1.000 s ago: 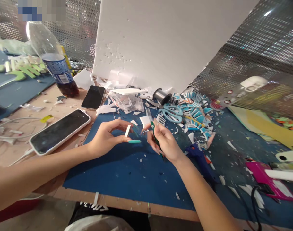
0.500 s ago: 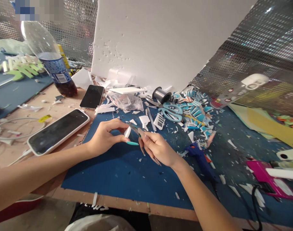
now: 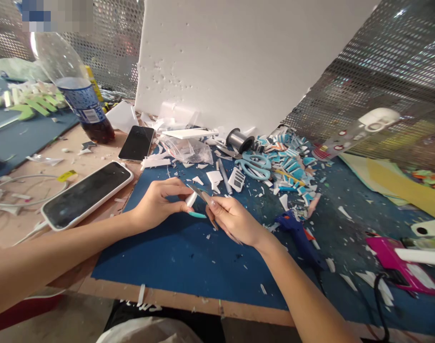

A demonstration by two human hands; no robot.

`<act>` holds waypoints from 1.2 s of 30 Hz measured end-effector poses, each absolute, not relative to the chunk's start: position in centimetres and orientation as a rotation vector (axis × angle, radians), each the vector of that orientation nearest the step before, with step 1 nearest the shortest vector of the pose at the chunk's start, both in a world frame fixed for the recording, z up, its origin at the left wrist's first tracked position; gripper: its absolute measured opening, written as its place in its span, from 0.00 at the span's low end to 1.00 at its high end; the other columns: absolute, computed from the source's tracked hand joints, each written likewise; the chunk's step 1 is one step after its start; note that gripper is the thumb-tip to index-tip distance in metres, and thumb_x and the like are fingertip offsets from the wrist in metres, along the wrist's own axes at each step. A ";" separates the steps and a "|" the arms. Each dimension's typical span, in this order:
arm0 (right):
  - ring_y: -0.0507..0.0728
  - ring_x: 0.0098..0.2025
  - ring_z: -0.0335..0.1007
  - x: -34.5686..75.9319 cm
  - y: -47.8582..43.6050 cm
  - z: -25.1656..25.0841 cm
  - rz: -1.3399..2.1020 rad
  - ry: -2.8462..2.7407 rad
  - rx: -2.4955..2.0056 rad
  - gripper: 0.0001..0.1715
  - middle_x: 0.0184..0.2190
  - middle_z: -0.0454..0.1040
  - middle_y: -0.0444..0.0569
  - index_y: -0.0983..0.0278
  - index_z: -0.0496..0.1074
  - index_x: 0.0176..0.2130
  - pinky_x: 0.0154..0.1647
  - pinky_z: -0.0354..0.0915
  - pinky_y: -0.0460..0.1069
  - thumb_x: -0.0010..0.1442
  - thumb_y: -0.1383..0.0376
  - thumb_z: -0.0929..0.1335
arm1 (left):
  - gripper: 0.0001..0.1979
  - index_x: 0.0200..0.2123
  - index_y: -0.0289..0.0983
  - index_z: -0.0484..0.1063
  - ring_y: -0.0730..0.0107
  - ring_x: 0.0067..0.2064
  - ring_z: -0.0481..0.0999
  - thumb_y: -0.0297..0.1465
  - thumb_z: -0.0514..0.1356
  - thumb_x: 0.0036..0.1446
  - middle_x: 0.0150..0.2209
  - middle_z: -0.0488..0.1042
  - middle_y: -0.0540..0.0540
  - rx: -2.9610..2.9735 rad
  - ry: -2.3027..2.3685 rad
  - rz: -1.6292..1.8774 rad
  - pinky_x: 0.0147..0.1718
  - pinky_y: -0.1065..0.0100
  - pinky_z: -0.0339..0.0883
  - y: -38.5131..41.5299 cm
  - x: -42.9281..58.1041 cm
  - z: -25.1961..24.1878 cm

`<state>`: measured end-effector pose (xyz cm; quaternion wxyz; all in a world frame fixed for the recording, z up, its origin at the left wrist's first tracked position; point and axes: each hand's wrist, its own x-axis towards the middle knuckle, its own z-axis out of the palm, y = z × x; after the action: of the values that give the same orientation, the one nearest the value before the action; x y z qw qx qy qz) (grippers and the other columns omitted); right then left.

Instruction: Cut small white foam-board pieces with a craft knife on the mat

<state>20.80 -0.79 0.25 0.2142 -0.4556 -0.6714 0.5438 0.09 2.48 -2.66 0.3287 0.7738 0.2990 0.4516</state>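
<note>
My left hand (image 3: 156, 206) pinches a small white foam piece (image 3: 191, 199) between thumb and fingers, just above the blue cutting mat (image 3: 188, 257). A long teal nail sticks out below the piece. My right hand (image 3: 235, 221) is closed round a thin craft knife (image 3: 199, 192), whose blade tip rests against the white piece. Both hands meet over the middle of the mat, fingers nearly touching.
A large white foam board (image 3: 246, 62) leans at the back. Two phones (image 3: 86, 193) (image 3: 136, 143) lie left, a cola bottle (image 3: 83, 105) behind them. Teal scissors (image 3: 255, 166), a wire spool (image 3: 238, 140), blue-white scraps, a blue glue gun (image 3: 299, 236) and a pink tool (image 3: 403, 267) lie right.
My right hand has swung left from an upright hold and brought the knife tip onto the white piece. My left hand has barely moved.
</note>
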 end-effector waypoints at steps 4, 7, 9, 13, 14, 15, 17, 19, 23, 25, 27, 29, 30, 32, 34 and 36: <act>0.46 0.13 0.49 20.6 -0.9 0.2 1.542 -1.874 -1.256 0.27 0.11 0.55 0.37 0.63 0.61 0.23 0.16 0.48 0.44 0.64 0.48 0.56 | 0.17 0.28 0.33 0.77 0.70 0.27 0.72 0.44 0.64 0.49 0.25 0.73 0.45 2.004 0.765 1.118 0.27 0.69 0.69 2.5 0.2 -3.0; 0.46 0.13 0.49 20.3 -1.0 0.3 1.549 -1.880 -1.245 0.28 0.12 0.57 0.38 0.63 0.60 0.23 0.16 0.46 0.44 0.63 0.47 0.57 | 0.17 0.27 0.32 0.77 0.67 0.29 0.74 0.43 0.64 0.49 0.26 0.73 0.44 1.969 0.739 1.079 0.32 0.66 0.70 2.6 0.2 -3.2; 0.46 0.13 0.49 20.2 -1.1 0.4 1.534 -1.852 -1.247 0.28 0.11 0.56 0.37 0.63 0.60 0.22 0.16 0.45 0.44 0.63 0.47 0.57 | 0.16 0.28 0.32 0.78 0.66 0.30 0.75 0.42 0.65 0.48 0.26 0.74 0.43 1.957 0.750 1.081 0.32 0.66 0.70 2.6 0.1 -3.1; 0.46 0.12 0.47 20.4 -1.0 0.3 1.479 -1.789 -1.270 0.28 0.10 0.52 0.36 0.63 0.61 0.22 0.15 0.44 0.44 0.63 0.47 0.56 | 0.19 0.33 0.31 0.78 0.68 0.29 0.74 0.43 0.65 0.48 0.28 0.76 0.41 1.958 0.789 1.101 0.29 0.67 0.69 2.6 0.1 -3.0; 0.46 0.12 0.47 20.5 -1.0 0.2 1.475 -1.788 -1.276 0.28 0.10 0.52 0.36 0.63 0.61 0.22 0.15 0.43 0.45 0.63 0.47 0.56 | 0.19 0.33 0.31 0.78 0.68 0.29 0.74 0.43 0.65 0.48 0.28 0.76 0.41 1.955 0.793 1.107 0.29 0.68 0.69 2.6 0.1 -2.9; 0.46 0.12 0.47 20.5 -1.0 0.1 1.478 -1.793 -1.282 0.28 0.09 0.52 0.36 0.63 0.61 0.22 0.15 0.43 0.45 0.63 0.47 0.56 | 0.19 0.32 0.32 0.78 0.68 0.28 0.74 0.43 0.64 0.48 0.28 0.76 0.42 1.955 0.793 1.114 0.29 0.68 0.69 2.6 0.1 -2.9; 0.46 0.11 0.47 20.5 -0.9 0.0 1.488 -1.810 -1.290 0.28 0.09 0.52 0.35 0.63 0.61 0.23 0.15 0.43 0.45 0.63 0.47 0.56 | 0.18 0.31 0.32 0.78 0.68 0.29 0.74 0.43 0.64 0.48 0.28 0.76 0.42 1.955 0.792 1.127 0.30 0.68 0.69 2.6 0.1 -3.0; 0.46 0.11 0.47 20.5 -0.9 -0.1 1.493 -1.829 -1.289 0.28 0.08 0.52 0.35 0.63 0.61 0.23 0.16 0.43 0.45 0.64 0.47 0.56 | 0.18 0.31 0.32 0.78 0.68 0.29 0.74 0.43 0.64 0.48 0.28 0.76 0.42 1.955 0.794 1.126 0.30 0.68 0.69 2.6 0.1 -3.0; 0.45 0.11 0.46 20.5 -0.9 0.0 1.492 -1.850 -1.279 0.28 0.08 0.52 0.34 0.63 0.60 0.23 0.16 0.44 0.45 0.64 0.47 0.56 | 0.19 0.31 0.32 0.78 0.68 0.29 0.74 0.44 0.65 0.47 0.28 0.76 0.42 1.918 0.796 1.122 0.30 0.68 0.68 2.6 0.1 -3.0; 0.45 0.11 0.46 20.5 -0.9 0.1 1.490 -1.854 -1.275 0.28 0.08 0.51 0.34 0.63 0.60 0.23 0.16 0.45 0.45 0.64 0.47 0.56 | 0.17 0.30 0.33 0.78 0.68 0.29 0.74 0.42 0.65 0.47 0.28 0.76 0.43 1.897 0.798 1.129 0.30 0.68 0.68 2.6 0.0 -3.0; 0.46 0.11 0.47 20.6 -0.9 0.1 1.485 -1.856 -1.268 0.28 0.08 0.51 0.34 0.63 0.60 0.23 0.17 0.45 0.45 0.64 0.47 0.55 | 0.14 0.30 0.33 0.79 0.69 0.30 0.73 0.40 0.66 0.47 0.28 0.76 0.43 1.883 0.806 1.141 0.30 0.69 0.68 2.6 0.0 -2.9; 0.46 0.11 0.47 20.6 -0.9 0.1 1.479 -1.857 -1.258 0.28 0.09 0.51 0.34 0.63 0.60 0.23 0.17 0.46 0.45 0.64 0.47 0.55 | 0.13 0.30 0.34 0.79 0.69 0.30 0.73 0.39 0.66 0.47 0.28 0.76 0.43 1.870 0.806 1.157 0.30 0.69 0.67 2.5 0.1 -2.9; 0.46 0.11 0.47 20.6 -0.9 0.1 1.479 -1.860 -1.255 0.28 0.09 0.51 0.34 0.63 0.60 0.23 0.18 0.46 0.45 0.64 0.48 0.55 | 0.13 0.29 0.34 0.79 0.69 0.30 0.73 0.39 0.66 0.47 0.28 0.76 0.43 1.867 0.804 1.163 0.29 0.70 0.67 2.5 0.1 -2.8; 0.46 0.12 0.47 20.6 -0.9 0.0 1.489 -1.860 -1.252 0.27 0.09 0.52 0.34 0.63 0.59 0.23 0.18 0.47 0.45 0.65 0.49 0.56 | 0.14 0.29 0.34 0.79 0.69 0.29 0.73 0.40 0.66 0.47 0.27 0.76 0.43 1.869 0.794 1.157 0.29 0.70 0.67 2.5 0.1 -2.8; 0.46 0.12 0.47 20.5 -0.9 -0.1 1.507 -1.857 -1.247 0.27 0.09 0.52 0.34 0.63 0.59 0.23 0.19 0.48 0.45 0.65 0.49 0.56 | 0.15 0.29 0.34 0.80 0.70 0.28 0.73 0.41 0.66 0.47 0.27 0.75 0.44 1.875 0.777 1.136 0.28 0.70 0.66 2.5 0.2 -2.9; 0.46 0.13 0.48 20.4 -0.9 -0.2 1.518 -1.857 -1.237 0.27 0.10 0.52 0.35 0.63 0.59 0.23 0.19 0.49 0.45 0.65 0.49 0.56 | 0.16 0.31 0.34 0.80 0.69 0.28 0.73 0.42 0.66 0.47 0.28 0.76 0.43 1.875 0.750 1.105 0.30 0.69 0.67 2.5 0.2 -3.1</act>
<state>20.40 -0.91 -0.16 0.2198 -0.4472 -0.6712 0.5488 0.20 2.50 -3.07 0.4074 0.7438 0.2977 0.4383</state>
